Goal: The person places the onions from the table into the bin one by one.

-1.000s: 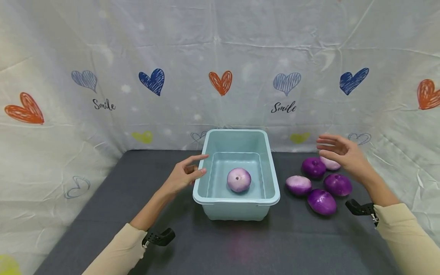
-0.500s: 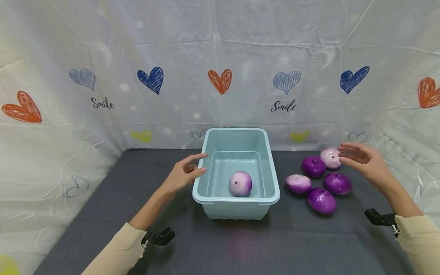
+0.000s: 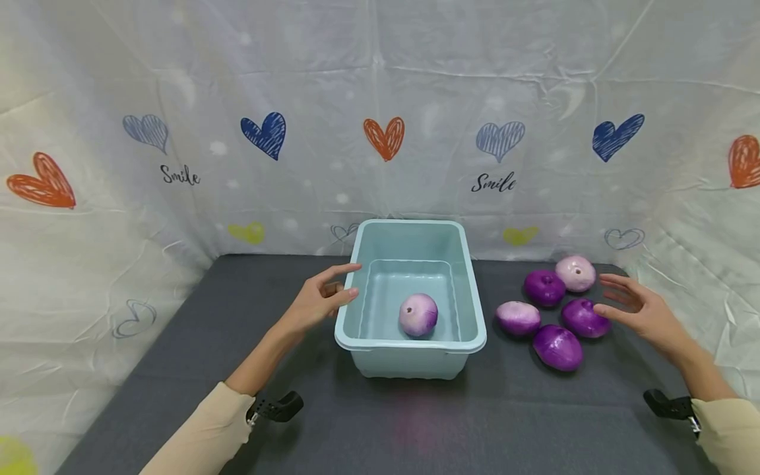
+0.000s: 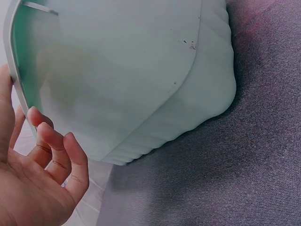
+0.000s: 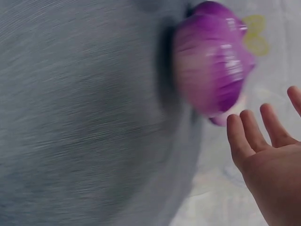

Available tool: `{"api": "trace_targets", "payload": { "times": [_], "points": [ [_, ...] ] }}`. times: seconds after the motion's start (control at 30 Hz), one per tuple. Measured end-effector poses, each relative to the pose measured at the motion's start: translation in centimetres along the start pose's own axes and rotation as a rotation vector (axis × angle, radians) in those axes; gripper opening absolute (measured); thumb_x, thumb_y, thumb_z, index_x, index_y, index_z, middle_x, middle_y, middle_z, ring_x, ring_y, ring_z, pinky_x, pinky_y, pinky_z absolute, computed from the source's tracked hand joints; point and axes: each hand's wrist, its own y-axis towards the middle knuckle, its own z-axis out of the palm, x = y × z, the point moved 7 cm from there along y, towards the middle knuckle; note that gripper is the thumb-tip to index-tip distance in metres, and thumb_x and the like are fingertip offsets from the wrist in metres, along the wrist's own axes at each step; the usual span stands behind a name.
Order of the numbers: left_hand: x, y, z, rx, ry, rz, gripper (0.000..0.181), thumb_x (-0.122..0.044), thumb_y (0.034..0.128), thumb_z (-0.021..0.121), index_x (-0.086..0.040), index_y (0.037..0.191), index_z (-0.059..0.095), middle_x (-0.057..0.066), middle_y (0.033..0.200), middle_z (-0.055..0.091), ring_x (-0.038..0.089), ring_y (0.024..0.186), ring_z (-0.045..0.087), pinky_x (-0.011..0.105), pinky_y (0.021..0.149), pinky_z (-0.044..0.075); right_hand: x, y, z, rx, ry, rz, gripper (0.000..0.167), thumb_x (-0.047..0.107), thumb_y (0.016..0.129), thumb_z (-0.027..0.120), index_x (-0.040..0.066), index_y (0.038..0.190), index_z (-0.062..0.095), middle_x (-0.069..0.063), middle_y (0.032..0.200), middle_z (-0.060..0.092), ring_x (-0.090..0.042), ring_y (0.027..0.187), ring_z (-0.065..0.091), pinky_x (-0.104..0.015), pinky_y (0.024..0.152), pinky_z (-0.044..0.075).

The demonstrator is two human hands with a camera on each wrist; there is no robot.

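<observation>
My left hand (image 3: 320, 297) is at the left rim of a light blue plastic tub (image 3: 410, 346), its index finger and thumb reaching to the rim. In the left wrist view the other fingers (image 4: 59, 150) bend loosely beside the tub's outer wall. Inside the tub lies a pale purple onion (image 3: 418, 315). On the right, my right hand (image 3: 644, 313) has relaxed, spread fingers with nothing between them, close beside a dark purple onion (image 3: 584, 318). Around it sit a pale onion (image 3: 575, 274), another dark onion (image 3: 544, 288), a two-toned onion (image 3: 518, 318) and a glossy purple onion (image 3: 558, 348).
A dark grey cloth (image 3: 427, 422) covers the table. Behind it hangs a white curtain (image 3: 320, 86) printed with hearts and the word Smile, folding forward at both sides. The tub stands at mid-table near the curtain, left of the onions.
My right hand has moved right and then down, from above the pale onion to beside the dark one. The onion in the tub has rolled slightly. My left hand stays at the rim.
</observation>
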Motion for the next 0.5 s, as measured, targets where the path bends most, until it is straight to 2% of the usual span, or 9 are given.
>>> {"api": "trace_targets", "payload": {
  "times": [0.07, 0.13, 0.23, 0.37, 0.5],
  "points": [
    [0.0, 0.0, 0.0, -0.004, -0.003, -0.006, 0.052, -0.028, 0.1008, 0.068, -0.02, 0.15, 0.053, 0.035, 0.078, 0.043, 0.03, 0.06, 0.04, 0.037, 0.06, 0.04, -0.8, -0.2, 0.3, 0.028, -0.011, 0.033, 0.067, 0.009, 0.099, 0.069, 0.005, 0.157, 0.035, -0.019, 0.151, 0.04, -0.01, 0.129, 0.049, -0.013, 0.085, 0.045],
    [0.0, 0.0, -0.1, -0.005, -0.003, -0.01, 0.051, -0.028, 0.1006, 0.069, -0.022, 0.149, 0.054, 0.038, 0.08, 0.041, 0.028, 0.06, 0.04, 0.037, 0.059, 0.04, -1.4, -0.3, 0.7, 0.05, -0.007, 0.065, 0.071, 0.01, 0.099, 0.069, 0.0, 0.157, 0.029, -0.032, 0.153, 0.031, -0.029, 0.134, 0.046, -0.012, 0.085, 0.044],
    [0.0, 0.0, -0.1, -0.007, 0.002, -0.012, 0.051, -0.028, 0.1005, 0.069, -0.023, 0.149, 0.054, 0.038, 0.08, 0.042, 0.026, 0.06, 0.041, 0.038, 0.059, 0.04, -2.1, -0.3, 0.9, 0.066, -0.003, 0.105, 0.075, 0.013, 0.1, 0.069, -0.006, 0.157, 0.023, -0.036, 0.154, 0.026, -0.054, 0.135, 0.035, -0.011, 0.083, 0.043],
    [0.0, 0.1, -0.1, -0.002, 0.009, -0.003, 0.051, -0.025, 0.1014, 0.068, -0.02, 0.15, 0.053, 0.032, 0.075, 0.043, 0.028, 0.059, 0.039, 0.039, 0.059, 0.04, -2.7, -0.3, 1.3, 0.077, 0.008, 0.142, 0.077, 0.016, 0.1, 0.069, -0.008, 0.156, 0.023, -0.035, 0.154, 0.026, -0.059, 0.135, 0.031, -0.011, 0.081, 0.042],
    [0.0, 0.2, 0.0, 0.003, 0.012, 0.008, 0.05, -0.023, 0.102, 0.067, -0.016, 0.15, 0.052, 0.025, 0.072, 0.044, 0.029, 0.057, 0.039, 0.037, 0.058, 0.039, -3.2, -0.1, 1.5, 0.069, -0.007, 0.123, 0.073, 0.015, 0.099, 0.07, -0.008, 0.154, 0.028, -0.034, 0.151, 0.033, -0.05, 0.134, 0.037, -0.011, 0.084, 0.041]
  ]
}}
